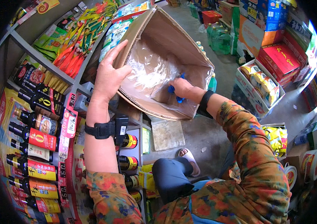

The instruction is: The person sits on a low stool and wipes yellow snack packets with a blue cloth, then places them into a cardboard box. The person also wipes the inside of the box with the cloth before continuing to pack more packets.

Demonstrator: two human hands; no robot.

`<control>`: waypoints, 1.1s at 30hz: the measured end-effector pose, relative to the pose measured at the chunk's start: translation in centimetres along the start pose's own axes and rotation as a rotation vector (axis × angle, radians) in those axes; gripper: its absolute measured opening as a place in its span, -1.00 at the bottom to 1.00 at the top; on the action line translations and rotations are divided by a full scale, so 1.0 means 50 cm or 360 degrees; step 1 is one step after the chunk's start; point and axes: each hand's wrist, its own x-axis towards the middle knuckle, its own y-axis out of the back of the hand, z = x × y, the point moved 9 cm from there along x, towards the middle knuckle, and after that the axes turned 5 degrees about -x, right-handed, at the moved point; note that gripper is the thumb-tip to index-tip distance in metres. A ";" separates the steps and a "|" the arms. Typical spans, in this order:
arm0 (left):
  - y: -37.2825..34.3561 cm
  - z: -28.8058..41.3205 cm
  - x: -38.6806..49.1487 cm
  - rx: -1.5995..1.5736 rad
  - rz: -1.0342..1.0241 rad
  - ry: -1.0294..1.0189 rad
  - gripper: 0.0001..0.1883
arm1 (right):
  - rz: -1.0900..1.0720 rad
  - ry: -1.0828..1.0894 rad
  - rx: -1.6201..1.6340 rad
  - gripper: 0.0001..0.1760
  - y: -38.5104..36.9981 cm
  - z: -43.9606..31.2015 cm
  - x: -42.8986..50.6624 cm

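A large open cardboard carton [172, 33] is tilted with its mouth towards me. Clear plastic film [144, 67] lines its inside and shines in the light. My left hand [109, 74] grips the carton's left edge, thumb at the inner side and fingers along the outer wall. Inside the carton, my right hand [182, 87] is closed around a small bright blue item [180, 99]. Parts of the blue item stick out above and below the fingers; what it is exactly cannot be made out.
Shelves on the left hold several dark sauce bottles [42, 138] and bagged goods [74, 53]. To the right stand an open box of packets [259, 84], a red carton [280, 61] and green bottles [218, 37]. A flat slab [168, 135] lies on the floor near my foot.
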 end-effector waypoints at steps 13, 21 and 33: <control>-0.033 0.057 -0.001 0.0222 -0.0039 -0.0183 -0.31 | 0.0374 0.0781 0.0821 -0.57 0.080 -0.217 0.018; -0.022 0.040 -0.001 0.0137 -0.0043 -0.0131 -0.29 | -0.0372 0.0414 -0.0121 -0.64 -0.084 -0.053 -0.045; -0.023 0.047 -0.010 0.0202 -0.0014 -0.0144 -0.30 | 0.0171 0.0406 0.0049 -0.53 0.006 -0.151 -0.025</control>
